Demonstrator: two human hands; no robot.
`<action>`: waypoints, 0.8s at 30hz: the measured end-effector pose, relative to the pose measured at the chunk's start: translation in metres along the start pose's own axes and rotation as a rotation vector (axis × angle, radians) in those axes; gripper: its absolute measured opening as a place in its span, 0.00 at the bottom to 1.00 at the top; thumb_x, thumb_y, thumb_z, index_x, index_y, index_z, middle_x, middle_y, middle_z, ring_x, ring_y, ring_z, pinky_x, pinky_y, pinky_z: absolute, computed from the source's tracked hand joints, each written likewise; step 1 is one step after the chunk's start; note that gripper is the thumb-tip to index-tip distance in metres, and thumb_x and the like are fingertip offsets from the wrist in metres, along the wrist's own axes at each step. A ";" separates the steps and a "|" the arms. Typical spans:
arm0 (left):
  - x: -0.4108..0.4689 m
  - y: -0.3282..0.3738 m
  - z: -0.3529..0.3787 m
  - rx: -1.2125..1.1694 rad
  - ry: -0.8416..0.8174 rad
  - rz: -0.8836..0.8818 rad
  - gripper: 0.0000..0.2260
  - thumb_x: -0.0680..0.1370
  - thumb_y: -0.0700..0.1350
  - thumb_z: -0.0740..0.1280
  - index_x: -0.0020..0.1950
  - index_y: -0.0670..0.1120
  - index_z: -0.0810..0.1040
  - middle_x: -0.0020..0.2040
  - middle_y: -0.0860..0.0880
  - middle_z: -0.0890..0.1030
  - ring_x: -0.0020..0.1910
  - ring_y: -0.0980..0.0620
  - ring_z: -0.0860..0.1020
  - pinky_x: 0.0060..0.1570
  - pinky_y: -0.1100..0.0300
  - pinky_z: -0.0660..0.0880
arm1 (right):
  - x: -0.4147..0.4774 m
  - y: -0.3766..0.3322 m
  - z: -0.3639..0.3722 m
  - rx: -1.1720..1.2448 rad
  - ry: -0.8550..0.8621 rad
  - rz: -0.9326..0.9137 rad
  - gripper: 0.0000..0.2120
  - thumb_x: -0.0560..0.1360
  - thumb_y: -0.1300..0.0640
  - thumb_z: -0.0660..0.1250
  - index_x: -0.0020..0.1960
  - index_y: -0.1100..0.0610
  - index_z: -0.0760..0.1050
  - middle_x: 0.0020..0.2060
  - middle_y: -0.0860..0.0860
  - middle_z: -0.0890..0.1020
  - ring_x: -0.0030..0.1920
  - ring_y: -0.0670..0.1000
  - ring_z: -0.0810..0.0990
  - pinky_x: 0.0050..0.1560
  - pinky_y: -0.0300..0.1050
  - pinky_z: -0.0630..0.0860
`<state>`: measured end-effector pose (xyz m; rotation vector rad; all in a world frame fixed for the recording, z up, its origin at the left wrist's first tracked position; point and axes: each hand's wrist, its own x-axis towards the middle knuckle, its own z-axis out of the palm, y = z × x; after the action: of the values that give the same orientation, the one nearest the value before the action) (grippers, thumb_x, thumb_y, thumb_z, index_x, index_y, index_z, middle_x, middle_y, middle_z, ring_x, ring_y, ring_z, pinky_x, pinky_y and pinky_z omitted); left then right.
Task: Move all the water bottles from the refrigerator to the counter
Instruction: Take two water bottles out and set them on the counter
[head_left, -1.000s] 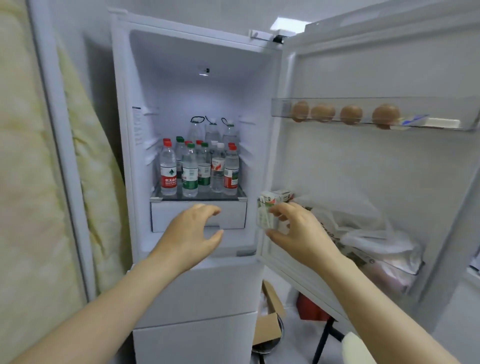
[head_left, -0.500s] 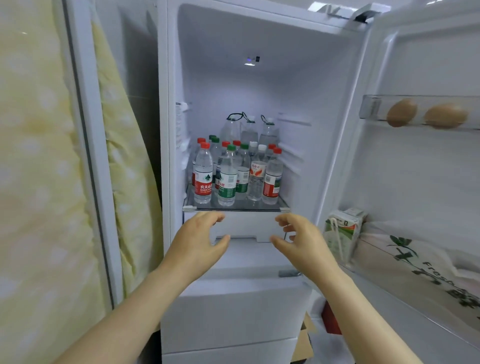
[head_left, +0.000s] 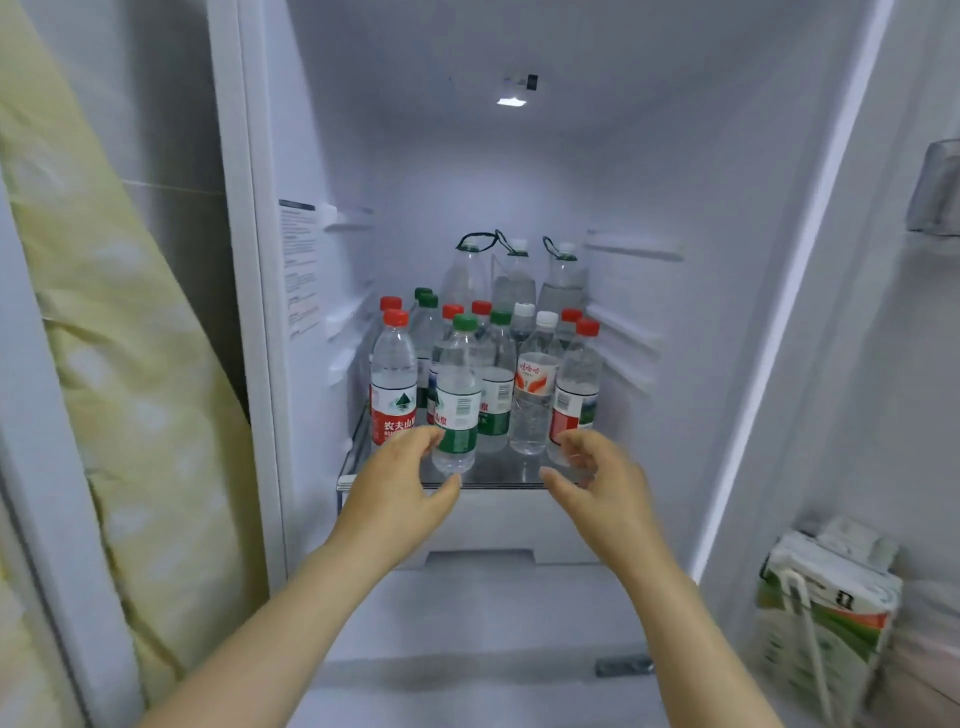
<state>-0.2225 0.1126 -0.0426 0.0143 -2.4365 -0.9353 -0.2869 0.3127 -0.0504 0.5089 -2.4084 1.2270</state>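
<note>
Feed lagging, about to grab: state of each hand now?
Left hand: open, empty, beside the green-capped clear plastic water bottle.
Right hand: open, empty, near the front-right red-capped clear plastic bottle.

Bottles (head_left: 485, 364) on shelf (head_left: 498, 478) in refrigerator (head_left: 249, 260)

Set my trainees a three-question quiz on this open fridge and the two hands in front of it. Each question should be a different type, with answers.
1. True or false: every bottle on the glass shelf has a red cap.
2. How many tall loop-handled bottles stand at the back? A one; B three; C five.
3. Fill in: the front bottle nearest the right hand has a ____ cap.
Key: 1 false; 2 B; 3 red.
</note>
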 end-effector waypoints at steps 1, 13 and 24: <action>0.008 -0.002 0.005 -0.010 0.012 -0.006 0.22 0.75 0.44 0.71 0.68 0.47 0.72 0.57 0.57 0.72 0.62 0.54 0.74 0.60 0.64 0.68 | 0.009 0.007 0.004 0.014 0.007 0.009 0.17 0.73 0.54 0.72 0.61 0.50 0.75 0.55 0.44 0.79 0.54 0.44 0.77 0.54 0.41 0.76; 0.094 -0.046 0.053 -0.045 0.026 -0.113 0.33 0.71 0.49 0.75 0.73 0.48 0.64 0.64 0.52 0.70 0.61 0.57 0.69 0.57 0.65 0.63 | 0.090 0.065 0.028 0.158 0.180 0.205 0.18 0.73 0.57 0.72 0.62 0.53 0.74 0.52 0.45 0.77 0.52 0.46 0.76 0.51 0.39 0.70; 0.143 -0.075 0.090 -0.181 0.044 -0.143 0.35 0.67 0.50 0.78 0.69 0.53 0.65 0.61 0.54 0.75 0.59 0.54 0.76 0.59 0.53 0.77 | 0.133 0.096 0.049 0.126 0.218 0.247 0.26 0.70 0.58 0.76 0.65 0.54 0.70 0.55 0.46 0.72 0.52 0.45 0.73 0.41 0.30 0.66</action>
<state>-0.4013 0.0836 -0.0785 0.1453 -2.3256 -1.2034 -0.4561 0.3060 -0.0765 0.1050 -2.2672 1.4621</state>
